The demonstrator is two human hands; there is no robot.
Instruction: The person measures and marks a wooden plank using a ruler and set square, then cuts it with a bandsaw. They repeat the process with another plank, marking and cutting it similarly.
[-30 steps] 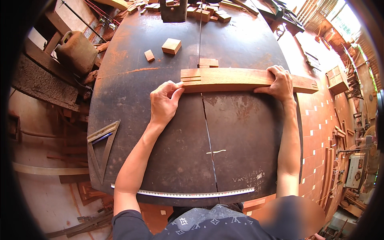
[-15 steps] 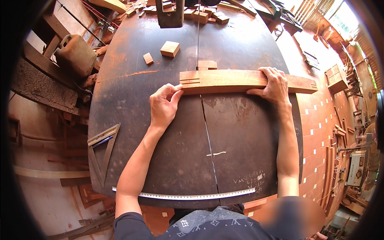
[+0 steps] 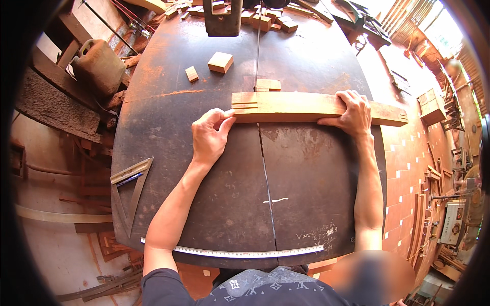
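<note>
Ruler along the near edge of the dark worktable, partly behind the left forearm; set square at the left edge, blue pen lying by its thick side; farther up, wooden beam crosswise over the table's slit, right end jutting past the table edge; left hand nearly closed, thumb and forefinger pinching the beam's near left corner, beside the grooves; right hand part-open, straddling the beam toward its right end, thumb on near side, fingers over the top; immediately beyond, small block blocks the far side, contact unclear; two loose blocks up-left; metal housing overhead, offcut pile at the far edge; jerrycan off-table left.
</note>
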